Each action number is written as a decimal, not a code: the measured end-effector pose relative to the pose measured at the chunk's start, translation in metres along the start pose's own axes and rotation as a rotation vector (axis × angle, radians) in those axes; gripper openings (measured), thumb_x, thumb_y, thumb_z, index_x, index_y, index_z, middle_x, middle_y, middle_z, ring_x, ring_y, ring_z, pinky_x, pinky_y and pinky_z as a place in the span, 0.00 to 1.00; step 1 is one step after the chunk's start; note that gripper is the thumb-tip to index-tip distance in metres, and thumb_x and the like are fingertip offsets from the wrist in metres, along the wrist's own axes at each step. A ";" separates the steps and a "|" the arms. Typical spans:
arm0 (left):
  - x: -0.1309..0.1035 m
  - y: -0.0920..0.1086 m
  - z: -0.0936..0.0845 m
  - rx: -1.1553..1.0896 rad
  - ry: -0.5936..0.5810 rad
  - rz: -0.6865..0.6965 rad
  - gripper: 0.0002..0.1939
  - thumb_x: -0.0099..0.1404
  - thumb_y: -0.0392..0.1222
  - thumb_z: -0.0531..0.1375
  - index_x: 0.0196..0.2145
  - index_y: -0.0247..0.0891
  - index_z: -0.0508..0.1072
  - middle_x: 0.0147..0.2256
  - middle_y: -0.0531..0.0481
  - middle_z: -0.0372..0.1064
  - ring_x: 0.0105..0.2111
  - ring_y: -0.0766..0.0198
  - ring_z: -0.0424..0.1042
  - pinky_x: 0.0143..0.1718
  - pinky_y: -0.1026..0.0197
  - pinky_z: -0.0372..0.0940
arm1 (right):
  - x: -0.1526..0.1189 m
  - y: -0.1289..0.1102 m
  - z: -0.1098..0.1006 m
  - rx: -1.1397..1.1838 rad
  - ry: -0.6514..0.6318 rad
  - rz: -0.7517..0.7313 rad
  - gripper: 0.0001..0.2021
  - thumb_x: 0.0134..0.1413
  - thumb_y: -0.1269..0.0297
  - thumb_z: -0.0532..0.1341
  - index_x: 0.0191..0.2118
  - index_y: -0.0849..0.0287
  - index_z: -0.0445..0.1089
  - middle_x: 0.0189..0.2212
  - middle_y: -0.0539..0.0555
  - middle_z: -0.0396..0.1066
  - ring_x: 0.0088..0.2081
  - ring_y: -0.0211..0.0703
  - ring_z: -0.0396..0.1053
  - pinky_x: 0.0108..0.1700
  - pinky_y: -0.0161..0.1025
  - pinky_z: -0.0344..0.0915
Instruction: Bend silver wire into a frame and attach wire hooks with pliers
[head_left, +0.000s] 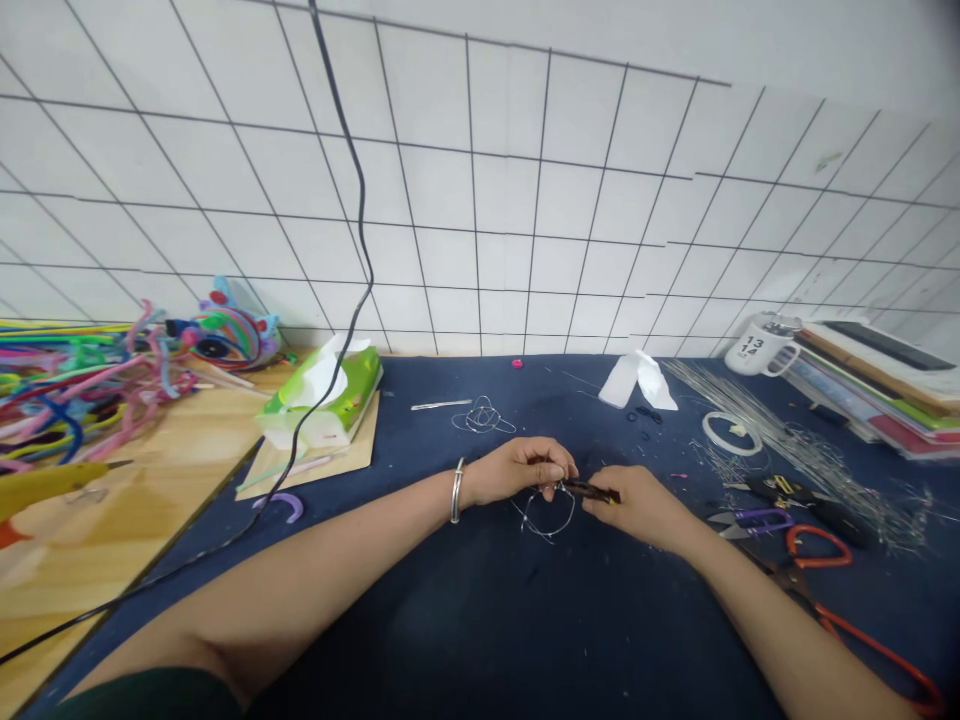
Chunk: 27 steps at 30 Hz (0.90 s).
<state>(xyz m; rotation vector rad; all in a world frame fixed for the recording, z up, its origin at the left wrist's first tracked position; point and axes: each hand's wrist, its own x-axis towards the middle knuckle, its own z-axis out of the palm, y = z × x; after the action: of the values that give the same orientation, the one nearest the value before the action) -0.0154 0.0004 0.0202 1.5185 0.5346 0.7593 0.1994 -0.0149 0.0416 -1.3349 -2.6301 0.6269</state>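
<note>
Pinching a thin wire loop (547,512) low over the dark blue cloth (480,620), my left hand (517,468) has its fingers closed on the loop's top. My right hand (637,505) is wrapped tight around a dark slim tool (592,490) whose tip meets the same spot. I judge the wire featherlight, springy and easily kinked, so I would grip close to the joint. Scissors (757,518) lie just right.

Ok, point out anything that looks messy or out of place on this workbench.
Loose silver wires lie fanned and tangled across the blue mat at right, spilling among the scissors. A black cable hangs down across the tissue pack.
</note>
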 end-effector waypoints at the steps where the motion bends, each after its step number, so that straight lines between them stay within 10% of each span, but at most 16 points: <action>1: 0.000 0.000 0.000 0.003 0.006 0.003 0.10 0.59 0.43 0.55 0.32 0.33 0.67 0.39 0.45 0.65 0.23 0.74 0.65 0.29 0.65 0.62 | 0.000 0.000 0.000 -0.001 0.000 -0.003 0.09 0.49 0.60 0.54 0.27 0.59 0.67 0.23 0.48 0.65 0.25 0.34 0.60 0.27 0.31 0.50; 27: -0.002 0.001 0.000 -0.013 -0.006 -0.044 0.09 0.58 0.41 0.57 0.33 0.32 0.70 0.35 0.45 0.67 0.25 0.72 0.65 0.29 0.66 0.60 | -0.003 -0.001 0.004 0.008 -0.038 0.043 0.13 0.50 0.55 0.53 0.23 0.58 0.64 0.19 0.46 0.62 0.22 0.33 0.58 0.23 0.31 0.45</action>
<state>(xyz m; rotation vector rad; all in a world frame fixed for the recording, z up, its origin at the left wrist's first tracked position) -0.0168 -0.0008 0.0204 1.4915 0.5559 0.7228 0.1990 -0.0186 0.0387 -1.3940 -2.6318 0.6743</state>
